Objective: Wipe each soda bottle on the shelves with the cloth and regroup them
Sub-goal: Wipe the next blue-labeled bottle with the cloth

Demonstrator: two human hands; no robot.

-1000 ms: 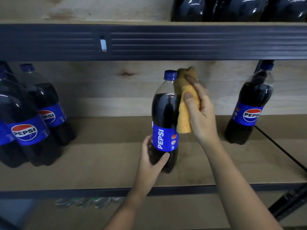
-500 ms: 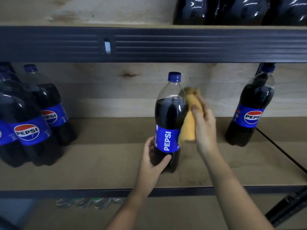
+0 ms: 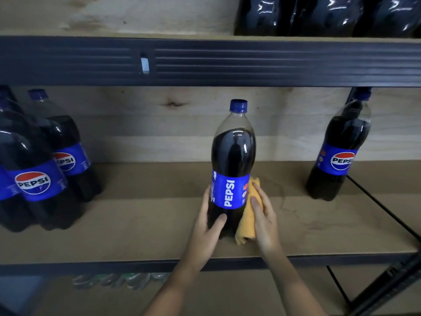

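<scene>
Glossy plastic bottle (image 3: 232,156), matt wooden shelf (image 3: 136,224)

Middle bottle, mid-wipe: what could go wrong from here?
1. The bottle stands tall, held only low down by the left hand; a sideways push from the right hand and cloth might tip it.
2. It stands near the shelf front edge, so it could slide off.

Both forearms reach forward and up from below, converging. The left hand (image 3: 208,226) grips low on the bottle (image 3: 232,169), thumb across its front, fingers round the left side. The right hand (image 3: 264,217), fingers straight, presses the cloth (image 3: 247,226) against the bottle's right side.
</scene>
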